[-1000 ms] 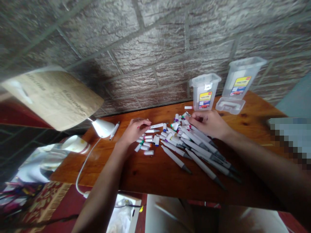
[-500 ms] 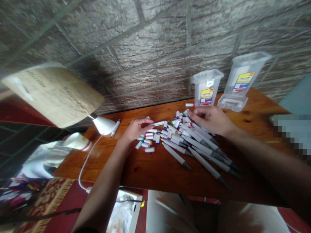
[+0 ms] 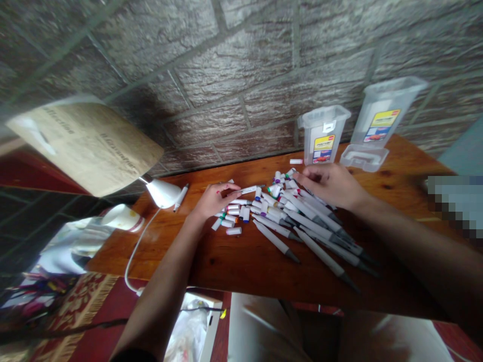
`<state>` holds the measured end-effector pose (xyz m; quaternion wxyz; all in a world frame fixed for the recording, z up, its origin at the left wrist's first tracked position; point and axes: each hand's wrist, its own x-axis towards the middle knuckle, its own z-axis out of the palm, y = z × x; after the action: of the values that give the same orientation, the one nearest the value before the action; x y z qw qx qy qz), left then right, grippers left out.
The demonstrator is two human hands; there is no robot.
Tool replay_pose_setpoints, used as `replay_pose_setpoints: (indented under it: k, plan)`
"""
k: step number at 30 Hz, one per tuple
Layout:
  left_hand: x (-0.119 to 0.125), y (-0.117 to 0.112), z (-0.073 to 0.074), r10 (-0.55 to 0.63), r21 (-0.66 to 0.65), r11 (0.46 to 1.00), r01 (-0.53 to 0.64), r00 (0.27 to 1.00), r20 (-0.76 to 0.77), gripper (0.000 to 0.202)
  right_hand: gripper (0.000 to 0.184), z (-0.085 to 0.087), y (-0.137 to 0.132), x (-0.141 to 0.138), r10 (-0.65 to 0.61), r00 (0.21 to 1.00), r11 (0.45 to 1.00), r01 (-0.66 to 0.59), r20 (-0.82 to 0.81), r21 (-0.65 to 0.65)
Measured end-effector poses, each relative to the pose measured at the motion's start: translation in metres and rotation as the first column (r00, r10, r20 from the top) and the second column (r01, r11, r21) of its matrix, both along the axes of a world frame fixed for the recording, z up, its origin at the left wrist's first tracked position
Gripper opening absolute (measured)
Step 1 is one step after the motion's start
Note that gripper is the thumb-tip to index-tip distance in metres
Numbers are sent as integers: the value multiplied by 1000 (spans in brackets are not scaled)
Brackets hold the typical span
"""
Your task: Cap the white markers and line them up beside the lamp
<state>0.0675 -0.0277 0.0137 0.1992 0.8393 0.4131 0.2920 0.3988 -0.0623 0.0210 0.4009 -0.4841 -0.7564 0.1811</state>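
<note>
The left hand (image 3: 215,200) lies on the left side of the pile of white marker pens with coloured caps (image 3: 287,213). Its fingers are bent down on the short white caps (image 3: 233,215), and its fingertips pinch the end of a thin white pen (image 3: 247,190). The right hand (image 3: 332,185) rests on the far right side of the pile, fingers curled over the pen ends. I cannot tell if it grips one.

The pens lie in the middle of the brown wooden worktop (image 3: 234,261), with their grey tips pointing near and right. Two clear plastic boxes with yellow labels (image 3: 325,133) stand far right by the stone wall, and a clear lid (image 3: 363,157) lies just beside them. A white lamp (image 3: 163,193) sits far left, with one more white pen (image 3: 181,197) next to it.

To sort well, I think each hand should pick one piece at a time with the fingertips. Move slowly, because round pens roll and small caps scatter. Keep loose caps away from the near edge so none fall off.
</note>
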Motion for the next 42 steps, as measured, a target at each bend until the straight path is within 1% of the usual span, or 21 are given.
replay_pose_setpoints:
  k: [3,5,7,11,21,25,28,32,34,35,37,39,42]
  plan:
    - [0,-2,4,-61,5,998,61,998,27,23,52,1,0,1,9,1000,1000,-9,-12,-7]
    - [-2,-2,7,-90,-10,996,90,996,17,23,53,2,0,1,5,1000,1000,-6,-17,-9]
    - [-6,-2,10,-94,-27,995,94,996,-6,24,53,3,-1,1,1,1000,1000,-1,-20,-8]
    - [-13,-2,13,-65,-51,997,63,997,-47,26,54,4,-3,-1,-3,1000,1000,3,-6,3]
    - [-19,3,8,-48,-104,994,39,996,-82,26,52,3,-2,-1,2,1000,1000,-2,-11,-8]
    - [-19,6,3,-67,-123,991,56,994,-89,28,53,3,-3,-2,5,1000,1000,-5,-6,9]
    - [-19,6,3,-64,-97,994,55,994,-91,27,52,3,-3,-2,4,1000,1000,-4,-6,5]
    - [-23,4,10,-29,-9,1000,29,997,-68,24,51,4,-4,-1,-6,1000,1000,6,-28,1]
    - [-25,3,13,3,31,1000,-2,999,-39,24,52,5,-4,-1,-5,999,1000,5,-37,6]
    - [-27,3,13,37,53,998,-36,999,-17,25,52,5,-4,-2,-3,999,1000,4,-39,8]
    - [-28,4,14,135,91,986,-139,990,44,28,53,5,-5,-2,1,999,1000,0,-38,8]
    - [-29,5,12,234,105,964,-246,966,112,32,53,5,-5,-2,-2,999,1000,2,-33,6]
    - [-30,7,9,322,90,935,-343,927,190,36,53,5,-4,-2,-10,1000,1000,10,-24,6]
